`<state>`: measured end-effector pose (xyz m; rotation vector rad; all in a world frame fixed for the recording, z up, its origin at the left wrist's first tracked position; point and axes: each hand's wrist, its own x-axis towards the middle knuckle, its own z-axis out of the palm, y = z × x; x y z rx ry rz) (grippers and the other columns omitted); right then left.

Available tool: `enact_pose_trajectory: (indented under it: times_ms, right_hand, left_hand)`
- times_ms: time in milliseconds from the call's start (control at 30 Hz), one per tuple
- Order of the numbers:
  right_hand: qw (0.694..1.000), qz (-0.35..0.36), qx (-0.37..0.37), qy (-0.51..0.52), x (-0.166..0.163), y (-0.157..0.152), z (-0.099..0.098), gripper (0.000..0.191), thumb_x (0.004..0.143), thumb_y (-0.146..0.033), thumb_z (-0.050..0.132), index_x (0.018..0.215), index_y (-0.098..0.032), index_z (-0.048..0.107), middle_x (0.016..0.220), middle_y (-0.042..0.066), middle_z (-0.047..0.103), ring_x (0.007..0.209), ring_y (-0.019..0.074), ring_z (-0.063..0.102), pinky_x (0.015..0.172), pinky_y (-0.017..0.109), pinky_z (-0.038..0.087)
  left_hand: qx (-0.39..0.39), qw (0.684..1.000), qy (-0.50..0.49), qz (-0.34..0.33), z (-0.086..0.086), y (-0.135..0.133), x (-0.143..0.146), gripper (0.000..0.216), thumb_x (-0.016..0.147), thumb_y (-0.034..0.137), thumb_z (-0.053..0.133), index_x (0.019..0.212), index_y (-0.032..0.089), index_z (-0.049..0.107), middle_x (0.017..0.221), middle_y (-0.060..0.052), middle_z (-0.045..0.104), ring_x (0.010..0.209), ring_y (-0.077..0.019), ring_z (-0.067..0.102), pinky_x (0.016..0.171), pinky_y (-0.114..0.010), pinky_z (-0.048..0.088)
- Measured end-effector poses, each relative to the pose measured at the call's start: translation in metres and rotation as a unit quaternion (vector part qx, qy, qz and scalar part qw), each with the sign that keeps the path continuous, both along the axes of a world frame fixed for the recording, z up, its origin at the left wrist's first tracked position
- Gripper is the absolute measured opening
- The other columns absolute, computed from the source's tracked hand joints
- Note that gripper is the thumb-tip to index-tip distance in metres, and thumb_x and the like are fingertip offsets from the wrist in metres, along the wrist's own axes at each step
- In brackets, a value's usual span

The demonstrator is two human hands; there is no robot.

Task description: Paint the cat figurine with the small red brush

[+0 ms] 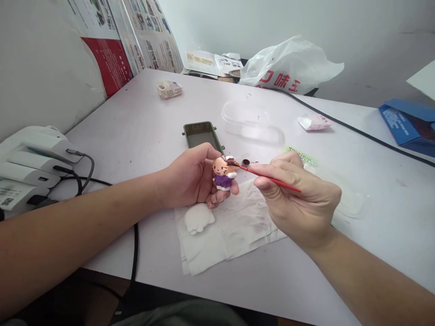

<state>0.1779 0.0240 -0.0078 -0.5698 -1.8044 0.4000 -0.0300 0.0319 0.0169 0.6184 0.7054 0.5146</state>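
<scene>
My left hand (193, 176) is closed round a small painted figurine (223, 174) with an orange face, a purple body and white feet. Between the thumb and fingers of my right hand (299, 194) is a thin red paintbrush (275, 180). Its dark tip touches, or almost touches, the upper right of the figurine's head. Just behind the tip stands a little pot of dark paint (246, 162). Below my left hand, an unpainted white figure (199, 218) lies on white tissue sheets (234, 237).
A dark green tray (200, 134) and a clear plastic tray (251, 120) lie beyond my hands. Small packets (169, 89) rest farther back. White chargers (34, 158) with cables crowd the left edge. A black cable (353, 127) crosses the right side near a blue box (408, 127).
</scene>
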Motion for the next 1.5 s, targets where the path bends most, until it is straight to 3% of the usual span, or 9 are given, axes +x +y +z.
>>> enact_pose_trajectory:
  times_ms: [367, 967, 1267, 1500]
  right_hand:
    - [1.0, 0.006, -0.03, 0.005, 0.003, 0.0, 0.0, 0.04, 0.081, -0.009, 0.077, 0.113, -0.033, 0.077, 0.07, -0.003, 0.068, 0.067, 0.0145, 0.052, 0.07, 0.036, 0.047]
    - [1.0, 0.019, -0.009, 0.017, 0.005, -0.002, 0.005, 0.039, 0.083, -0.01, 0.075, 0.113, -0.034, 0.077, 0.068, -0.003, 0.067, 0.061, 0.0154, 0.052, 0.065, 0.038, 0.046]
    - [0.996, 0.063, -0.054, 0.039, -0.004, -0.011, 0.016, 0.035, 0.085, -0.002, 0.065, 0.109, -0.025, 0.076, 0.085, 0.002, 0.077, 0.078, 0.0186, 0.068, 0.073, 0.042, 0.053]
    - [0.998, 0.027, -0.044, 0.027, -0.007, -0.012, 0.014, 0.032, 0.085, -0.006, 0.065, 0.107, -0.026, 0.076, 0.086, 0.003, 0.077, 0.078, 0.021, 0.067, 0.07, 0.042, 0.053]
  left_hand:
    - [0.001, 1.0, -0.006, -0.004, -0.002, 0.001, -0.001, 0.029, 0.078, 0.038, 0.048, 0.073, 0.014, 0.063, 0.074, -0.011, 0.071, 0.053, -0.0161, 0.057, 0.047, -0.027, 0.044]
    - [-0.006, 1.0, -0.012, 0.001, -0.001, 0.001, -0.001, 0.025, 0.079, 0.036, 0.048, 0.076, 0.015, 0.061, 0.073, -0.01, 0.071, 0.054, -0.0159, 0.058, 0.049, -0.026, 0.045]
    - [-0.007, 1.0, 0.002, 0.009, 0.0, -0.002, 0.001, 0.027, 0.078, 0.035, 0.048, 0.077, 0.013, 0.063, 0.073, -0.01, 0.071, 0.053, -0.0152, 0.058, 0.048, -0.026, 0.044]
    - [0.001, 1.0, 0.018, 0.011, 0.0, -0.003, 0.002, 0.033, 0.079, 0.037, 0.047, 0.076, 0.011, 0.067, 0.075, -0.011, 0.07, 0.054, -0.0147, 0.056, 0.049, -0.026, 0.045]
